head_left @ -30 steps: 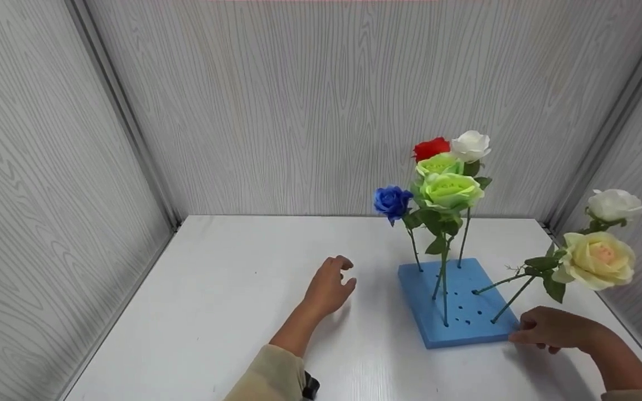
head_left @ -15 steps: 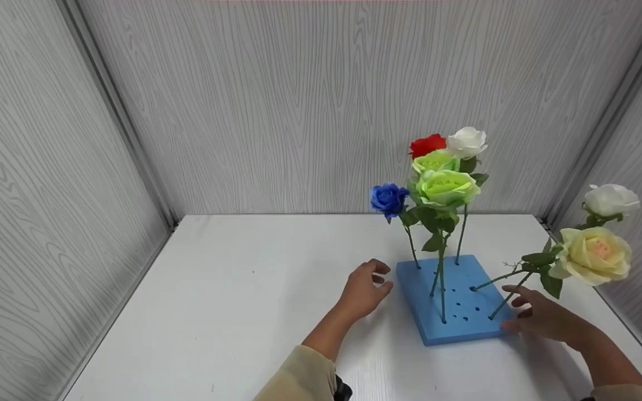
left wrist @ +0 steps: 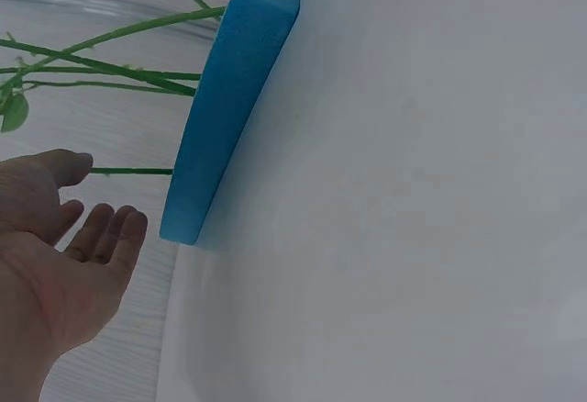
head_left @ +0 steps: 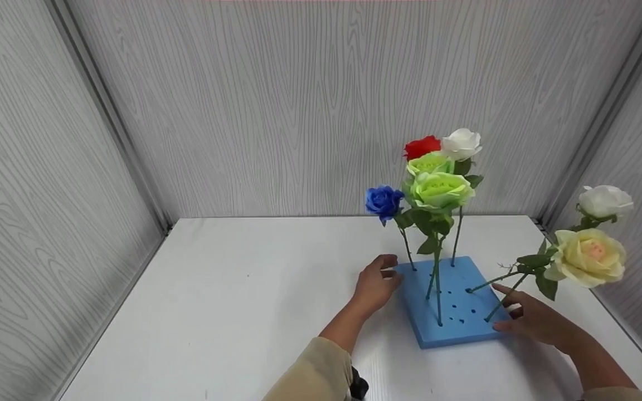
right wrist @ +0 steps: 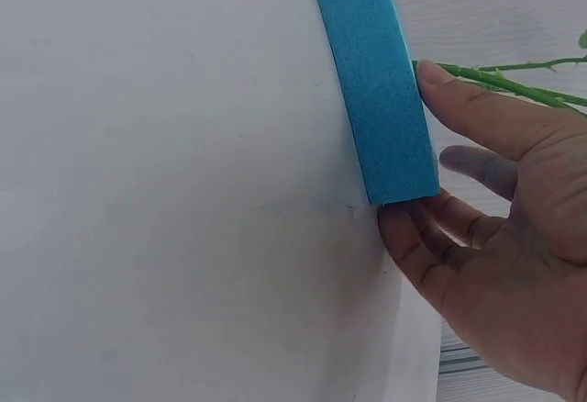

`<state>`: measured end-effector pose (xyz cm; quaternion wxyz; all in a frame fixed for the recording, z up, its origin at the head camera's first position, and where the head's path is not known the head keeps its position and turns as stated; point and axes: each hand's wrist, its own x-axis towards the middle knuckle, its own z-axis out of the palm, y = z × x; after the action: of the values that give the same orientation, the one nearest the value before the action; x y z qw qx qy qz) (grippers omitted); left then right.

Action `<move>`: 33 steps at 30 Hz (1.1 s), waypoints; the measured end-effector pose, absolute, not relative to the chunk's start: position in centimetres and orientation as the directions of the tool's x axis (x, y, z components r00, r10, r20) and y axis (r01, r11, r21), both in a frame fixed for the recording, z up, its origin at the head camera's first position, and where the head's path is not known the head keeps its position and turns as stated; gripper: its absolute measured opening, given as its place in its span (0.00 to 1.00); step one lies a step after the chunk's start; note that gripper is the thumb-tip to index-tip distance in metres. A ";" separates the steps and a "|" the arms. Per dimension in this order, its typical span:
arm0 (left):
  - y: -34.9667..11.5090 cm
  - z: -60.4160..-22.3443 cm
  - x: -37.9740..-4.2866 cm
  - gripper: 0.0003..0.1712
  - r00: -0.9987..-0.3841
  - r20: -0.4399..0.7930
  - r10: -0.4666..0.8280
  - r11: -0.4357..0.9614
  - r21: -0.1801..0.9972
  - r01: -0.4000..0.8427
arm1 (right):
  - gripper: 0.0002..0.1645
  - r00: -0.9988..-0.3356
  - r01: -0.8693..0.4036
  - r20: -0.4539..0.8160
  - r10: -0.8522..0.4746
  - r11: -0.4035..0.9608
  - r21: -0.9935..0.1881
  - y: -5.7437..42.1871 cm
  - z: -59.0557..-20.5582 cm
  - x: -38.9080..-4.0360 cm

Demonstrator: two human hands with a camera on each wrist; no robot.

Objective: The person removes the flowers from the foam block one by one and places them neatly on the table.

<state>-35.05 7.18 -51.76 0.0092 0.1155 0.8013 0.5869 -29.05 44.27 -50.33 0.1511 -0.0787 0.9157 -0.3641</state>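
While the block (head_left: 468, 332) is parked on the right of the counter (head_left: 232, 317), its edge is touched by the right hand (head_left: 538, 318), fingers spread; the left hand (head_left: 375, 284) is held opposite, fingers apart. If the block's yanked, that leaning yellow rose (head_left: 588, 259) could get knocked loose.

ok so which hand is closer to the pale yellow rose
Right. The right hand is below and left of the pale yellow rose in the head view, at the right edge of the blue block; the left hand is across the block, at its left side.
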 end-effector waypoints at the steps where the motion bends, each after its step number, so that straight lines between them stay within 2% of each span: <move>1: 7.4 -51.7 -35.2 0.26 -0.973 0.123 0.196 0.277 0.945 0.175 | 0.63 -0.942 -0.026 -0.223 -0.250 0.718 -0.696 44.3 -50.4 -29.0; 7: 8.2 -51.8 -36.1 0.27 -0.972 0.118 0.204 0.240 0.956 0.167 | 0.59 -0.936 -0.029 -0.235 -0.261 0.725 -0.688 44.4 -50.6 -28.7; 14: 8.7 -51.9 -37.0 0.27 -0.973 0.109 0.205 0.213 0.965 0.153 | 0.58 -0.935 -0.092 -0.201 -0.292 0.749 -0.656 44.5 -50.5 -28.5; 20: 9.0 -51.9 -37.5 0.30 -0.972 0.115 0.207 0.218 0.963 0.161 | 0.59 -0.936 -0.054 -0.238 -0.258 0.777 -0.628 44.6 -50.5 -28.8; 33: 9.4 -52.0 -38.3 0.24 -0.957 0.173 0.232 0.221 0.949 0.226 | 0.60 -0.937 -0.035 -0.245 -0.249 0.765 -0.644 44.6 -50.6 -28.8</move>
<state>-38.34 9.43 -52.02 0.0027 0.1465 0.7815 0.6065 -28.76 44.62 -50.61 0.1600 -0.0768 0.9256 -0.3344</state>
